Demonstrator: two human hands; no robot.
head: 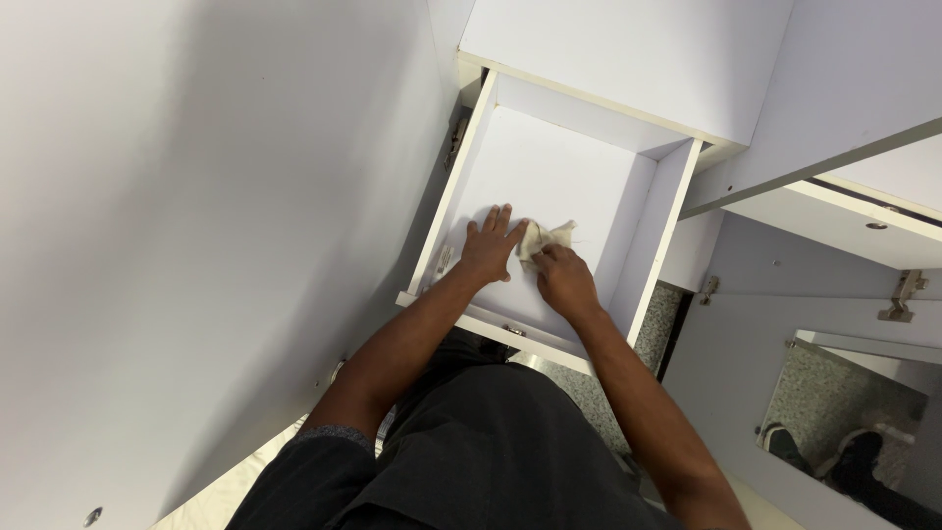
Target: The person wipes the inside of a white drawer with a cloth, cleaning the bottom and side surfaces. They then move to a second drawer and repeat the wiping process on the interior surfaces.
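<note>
An open white drawer (628,285) is pulled out below me, its floor bare apart from my hands and a cloth. My left hand (491,245) lies flat on the drawer floor, fingers spread, its fingertips touching a small crumpled off-white cloth (549,236). My right hand (561,275) is closed on that cloth and presses it onto the drawer floor near the front. Part of the cloth is hidden under my right hand.
A tall white cabinet panel (196,216) stands on the left. On the right an open white door (746,393) carries a mirror (844,412) and metal hinges (898,299). Speckled grey floor (579,388) shows under the drawer.
</note>
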